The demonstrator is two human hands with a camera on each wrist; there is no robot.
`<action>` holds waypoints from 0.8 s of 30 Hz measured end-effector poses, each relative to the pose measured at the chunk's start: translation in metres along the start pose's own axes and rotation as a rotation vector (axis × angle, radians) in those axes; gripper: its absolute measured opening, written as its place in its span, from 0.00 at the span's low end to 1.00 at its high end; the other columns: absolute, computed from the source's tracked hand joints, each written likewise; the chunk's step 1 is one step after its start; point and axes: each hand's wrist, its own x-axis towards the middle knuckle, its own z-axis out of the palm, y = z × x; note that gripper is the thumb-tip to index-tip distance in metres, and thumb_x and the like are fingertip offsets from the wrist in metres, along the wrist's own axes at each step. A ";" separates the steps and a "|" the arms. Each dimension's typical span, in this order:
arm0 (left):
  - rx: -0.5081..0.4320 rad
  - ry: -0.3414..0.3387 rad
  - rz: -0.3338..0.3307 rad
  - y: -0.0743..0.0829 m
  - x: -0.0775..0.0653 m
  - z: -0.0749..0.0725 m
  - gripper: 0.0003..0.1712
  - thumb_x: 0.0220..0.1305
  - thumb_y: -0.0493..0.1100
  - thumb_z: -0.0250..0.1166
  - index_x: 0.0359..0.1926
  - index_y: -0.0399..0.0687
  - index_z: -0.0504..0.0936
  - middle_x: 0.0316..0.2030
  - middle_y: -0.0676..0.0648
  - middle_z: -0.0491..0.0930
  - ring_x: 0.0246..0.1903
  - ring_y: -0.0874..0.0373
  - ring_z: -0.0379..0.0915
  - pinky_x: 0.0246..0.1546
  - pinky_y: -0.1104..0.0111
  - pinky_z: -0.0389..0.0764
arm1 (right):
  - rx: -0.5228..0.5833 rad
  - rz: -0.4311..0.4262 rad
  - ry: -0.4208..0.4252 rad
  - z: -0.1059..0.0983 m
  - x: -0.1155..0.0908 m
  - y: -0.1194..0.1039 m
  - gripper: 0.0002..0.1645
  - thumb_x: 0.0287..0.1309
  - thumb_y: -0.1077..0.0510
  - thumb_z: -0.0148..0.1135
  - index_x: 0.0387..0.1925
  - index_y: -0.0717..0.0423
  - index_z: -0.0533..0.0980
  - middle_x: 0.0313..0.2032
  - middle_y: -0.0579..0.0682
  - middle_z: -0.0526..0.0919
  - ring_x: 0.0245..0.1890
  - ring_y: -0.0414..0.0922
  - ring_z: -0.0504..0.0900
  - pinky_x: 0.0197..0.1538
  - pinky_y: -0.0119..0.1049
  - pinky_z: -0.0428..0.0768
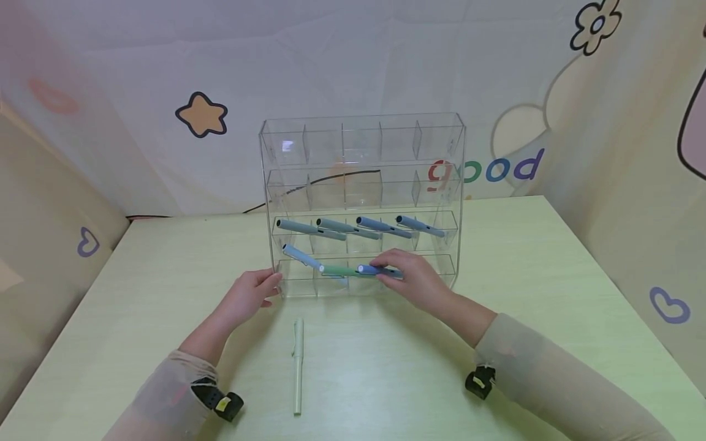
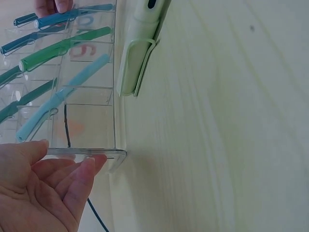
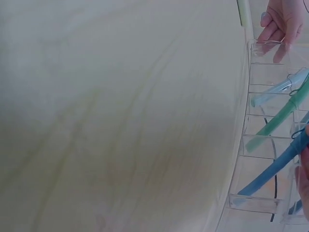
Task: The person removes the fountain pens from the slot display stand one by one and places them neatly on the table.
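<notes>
Prob. seating blue pen [image 3: 272, 168] in bottom row of rack [image 1: 325, 144], w/ narrow pinch of R hand [image 1: 415, 280]; gripping rack's side w/ curled L hand [image 1: 250, 297]. Next, prob. release, then fetch pale-green pen [image 1: 298, 367] from desk [image 1: 524, 275].

Pale creased backdrop [image 1: 331, 73] is filling the top of the frame, and an orange star [image 1: 201, 115] is sitting upper left on it. An outlined flower [image 1: 597, 26] is hanging out upper right, with multicolored "good" lettering [image 1: 498, 169] showing below it. Little purple hearts are peeking out, one at far left [image 1: 87, 242], another at far right [image 1: 670, 305]. A light greenish table [image 1: 540, 294] is taking up the lower half.
</notes>
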 end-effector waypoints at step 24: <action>0.013 0.002 0.015 -0.003 0.001 0.001 0.27 0.73 0.45 0.47 0.62 0.26 0.64 0.56 0.29 0.70 0.54 0.39 0.70 0.43 0.58 0.80 | 0.013 -0.028 0.185 -0.018 -0.005 -0.007 0.13 0.51 0.66 0.67 0.41 0.59 0.79 0.40 0.49 0.83 0.40 0.44 0.80 0.44 0.42 0.80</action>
